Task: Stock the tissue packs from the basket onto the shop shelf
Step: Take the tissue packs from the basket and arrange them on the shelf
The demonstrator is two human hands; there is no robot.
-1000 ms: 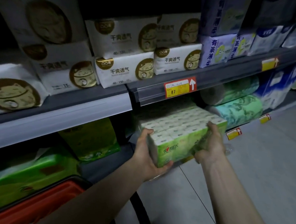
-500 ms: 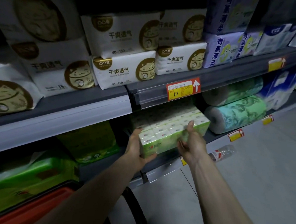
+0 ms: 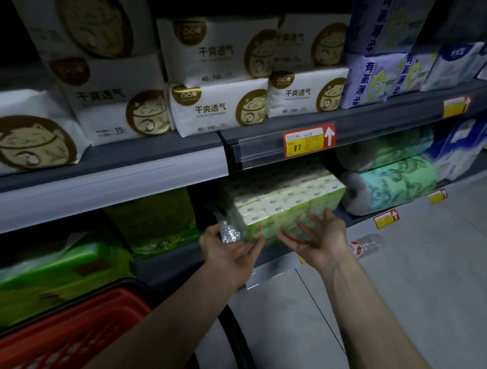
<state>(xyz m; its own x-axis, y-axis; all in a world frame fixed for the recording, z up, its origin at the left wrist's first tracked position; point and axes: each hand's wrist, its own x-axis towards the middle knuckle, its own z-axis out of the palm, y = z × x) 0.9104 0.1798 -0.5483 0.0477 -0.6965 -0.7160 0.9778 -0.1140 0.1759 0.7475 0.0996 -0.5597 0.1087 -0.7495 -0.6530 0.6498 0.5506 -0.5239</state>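
Note:
A light green multi-pack of tissues (image 3: 283, 203) lies on the low shelf (image 3: 176, 265), pushed under the shelf above. My left hand (image 3: 230, 248) is open, palm up, just in front of the pack's near left corner, its fingertips at the crinkled wrap. My right hand (image 3: 318, 239) is open too, fingers spread against the pack's front face. Neither hand grips the pack. The red basket (image 3: 59, 332) is at the lower left, with green tissue packs (image 3: 34, 277) above it.
White packs with a cat picture (image 3: 215, 106) fill the upper shelf. Green paper rolls (image 3: 389, 186) lie right of the pack. A darker green pack (image 3: 156, 219) stands to its left. A plastic bottle (image 3: 366, 244) lies on the grey floor.
The tissue pack went from held in front of the shelf to lying deep on the low shelf. Both hands have let go of it and opened.

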